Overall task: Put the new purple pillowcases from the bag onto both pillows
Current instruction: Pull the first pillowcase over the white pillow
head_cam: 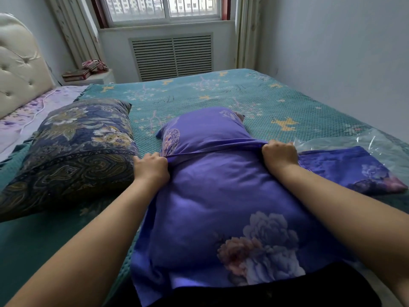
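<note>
On the teal bedspread (221, 94) a pillow (205, 129) lies lengthwise at the centre, its near part already inside a purple pillowcase (221, 207) printed with large pale flowers. The open hem of the case runs as a taut band across the pillow — from nine o'clock to three o'clock — and both hands hold its ends. The left hand (151, 168) has its fingers curled tight round the hem's left corner, knuckles up; the right hand (280, 155) is a closed fist bunching the hem's right corner. How the thumbs lie cannot be told. Beyond the hem, toward twelve o'clock, the rest of the pillow shows, also in purple cloth with a flower patch. At nine o'clock of it, just beside the left hand, lies a second pillow (73, 151) in a dark blue floral cover. At three o'clock, touching the right wrist, a second purple pillowcase (345, 167) lies flat — partly on a clear plastic bag (363, 142). A padded headboard (17, 63) stands at ten o'clock, a window (163, 7) at twelve.
</note>
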